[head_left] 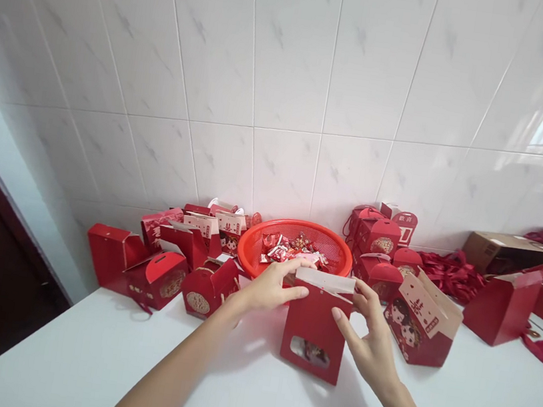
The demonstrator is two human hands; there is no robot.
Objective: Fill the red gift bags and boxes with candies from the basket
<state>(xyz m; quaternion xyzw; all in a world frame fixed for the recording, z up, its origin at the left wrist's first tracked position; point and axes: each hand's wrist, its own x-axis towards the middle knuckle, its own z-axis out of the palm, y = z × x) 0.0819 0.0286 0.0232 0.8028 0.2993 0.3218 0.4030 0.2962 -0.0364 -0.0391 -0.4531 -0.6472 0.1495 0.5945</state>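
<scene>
A red paper gift box stands on the white table in front of me. Its pale top flaps are raised, and through a small cut-out window low on its face some wrapped contents show dimly. My left hand grips the upper left edge, thumb on the near face and fingers behind. On the opposite side my right hand pinches the upper right edge the same way. Just behind the box sits an orange-red plastic basket with wrapped candies in it.
Several red gift boxes crowd the left, with more stacked boxes right of the basket. A box with a cartoon couple stands near my right hand. Further right lie red ribbons and a cardboard box. A tiled wall closes the back.
</scene>
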